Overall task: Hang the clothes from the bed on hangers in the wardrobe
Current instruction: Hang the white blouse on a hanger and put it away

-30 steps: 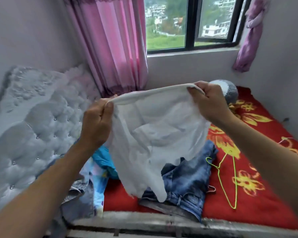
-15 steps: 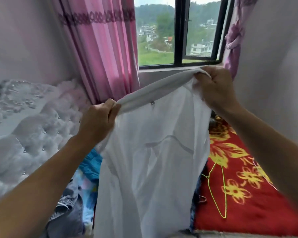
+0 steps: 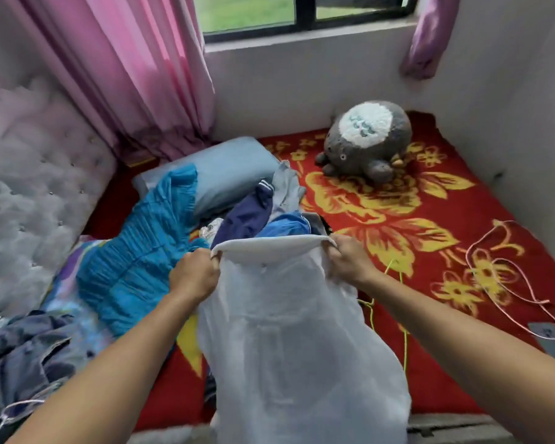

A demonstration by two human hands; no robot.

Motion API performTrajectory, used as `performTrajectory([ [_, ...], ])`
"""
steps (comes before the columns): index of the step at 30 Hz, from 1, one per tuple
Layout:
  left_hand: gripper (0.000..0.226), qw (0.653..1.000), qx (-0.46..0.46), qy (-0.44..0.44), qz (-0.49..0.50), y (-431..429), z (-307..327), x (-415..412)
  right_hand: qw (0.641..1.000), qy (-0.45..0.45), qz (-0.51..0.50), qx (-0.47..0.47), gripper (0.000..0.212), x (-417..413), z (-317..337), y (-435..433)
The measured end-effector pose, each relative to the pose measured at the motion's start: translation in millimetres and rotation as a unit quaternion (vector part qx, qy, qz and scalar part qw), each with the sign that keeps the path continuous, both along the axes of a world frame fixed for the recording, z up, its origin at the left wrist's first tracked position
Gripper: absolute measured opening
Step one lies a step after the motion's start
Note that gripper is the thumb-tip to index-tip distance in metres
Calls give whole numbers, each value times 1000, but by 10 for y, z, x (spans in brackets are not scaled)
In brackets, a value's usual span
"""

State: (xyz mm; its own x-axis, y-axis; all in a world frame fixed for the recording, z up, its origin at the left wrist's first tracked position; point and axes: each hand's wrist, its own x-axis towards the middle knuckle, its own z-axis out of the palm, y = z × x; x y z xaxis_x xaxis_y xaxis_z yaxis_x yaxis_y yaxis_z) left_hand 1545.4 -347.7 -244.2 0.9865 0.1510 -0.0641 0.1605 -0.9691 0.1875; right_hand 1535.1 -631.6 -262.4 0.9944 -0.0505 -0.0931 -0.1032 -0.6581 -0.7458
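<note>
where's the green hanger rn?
Head view, right of centre: the green hanger lies on the red floral blanket, just right of the held-up white garment, partly hidden under the right forearm.

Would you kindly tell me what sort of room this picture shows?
Most likely a bedroom in a home. A tufted headboard stands at the left, a blue pillow and a plush toy lie on a red flowered blanket, and a pink curtain hangs beside the window.
</note>
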Motion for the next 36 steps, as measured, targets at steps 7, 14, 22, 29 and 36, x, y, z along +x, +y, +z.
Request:
performTrajectory([
  [7,55,984,-102,108,98,-203,-1204,254,943,310,74,99,31,-37,-1655,-62],
  [14,50,968,-192,122,101,-343,-1698,296,892,356,-278,35,45,122,-2875,-791],
  [22,27,964,-175,194,42,-253,-1806,375,879,273,-384,72,57,481,-3358,-896],
  [29,29,993,-40,98,53,-144,-1587,695,973,31,-226,25,39,851,-2146,-723],
  [36,23,992,-70,72,77,83,-1455,851,967,81,94,225,23,652,-1119,-475],
])
